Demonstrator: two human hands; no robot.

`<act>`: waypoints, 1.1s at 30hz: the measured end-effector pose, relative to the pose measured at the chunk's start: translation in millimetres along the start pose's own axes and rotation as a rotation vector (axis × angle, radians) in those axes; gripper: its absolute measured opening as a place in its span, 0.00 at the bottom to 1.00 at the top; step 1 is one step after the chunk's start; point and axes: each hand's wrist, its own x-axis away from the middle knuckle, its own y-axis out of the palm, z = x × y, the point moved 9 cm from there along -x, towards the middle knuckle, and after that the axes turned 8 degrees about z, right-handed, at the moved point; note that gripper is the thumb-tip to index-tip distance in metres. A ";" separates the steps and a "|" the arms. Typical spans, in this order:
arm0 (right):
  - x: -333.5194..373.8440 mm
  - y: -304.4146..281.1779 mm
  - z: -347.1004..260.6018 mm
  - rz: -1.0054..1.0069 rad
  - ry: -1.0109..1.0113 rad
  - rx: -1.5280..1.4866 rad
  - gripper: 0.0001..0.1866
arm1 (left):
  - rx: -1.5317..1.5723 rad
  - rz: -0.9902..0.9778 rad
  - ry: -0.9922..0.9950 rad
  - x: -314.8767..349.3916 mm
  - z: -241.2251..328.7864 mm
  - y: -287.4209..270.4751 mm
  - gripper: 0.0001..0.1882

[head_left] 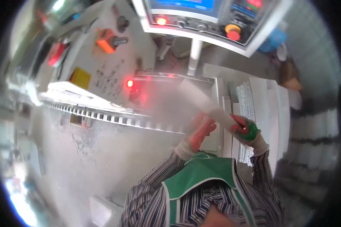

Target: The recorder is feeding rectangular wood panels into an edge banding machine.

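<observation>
Right hand (248, 130): gloved in red and green, a pale cuff at the wrist; forearm rising from the lower edge, elbow bent, wrist turned inward; closed around the near end of a pale strip.

Left hand (201, 133): gloved in red, pale cuff; forearm slanting up and to the right, fingers directed toward the strip; just beside its near half, slightly apart from the right hand. Blur hides the fingertips; whether they grip or merely touch cannot be told.

Pale strip (204, 99): one, long, flat, straight-sided, smooth-looking and whitish; held aslant in front of the body, far end pointing up and left, softened by blur.

Panels (269, 117): a group, pale, flat-faced, standing side by side at the right, near the right hand; some narrow edges (246, 98) appear ribbed or uneven.

Clothing: striped shirt (149, 181), dark and light, woven; green apron (202, 174), cloth, piped in white.

Toothed rail (102, 116): long, pale, evenly notched, left of the hands, along the foot of a light machine housing (96, 72) with hard flat faces.

Orange block (106, 41): angular, mounted on the housing.

Control panel (201, 30): white-framed; blue screen (189, 4), lit red lamp (161, 21), round yellow-and-red button (233, 32).
</observation>
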 end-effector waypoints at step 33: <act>-128.1 33.0 56.3 -0.030 -0.277 0.461 0.31 | -0.329 0.496 0.750 -86.6 73.6 -47.4 0.26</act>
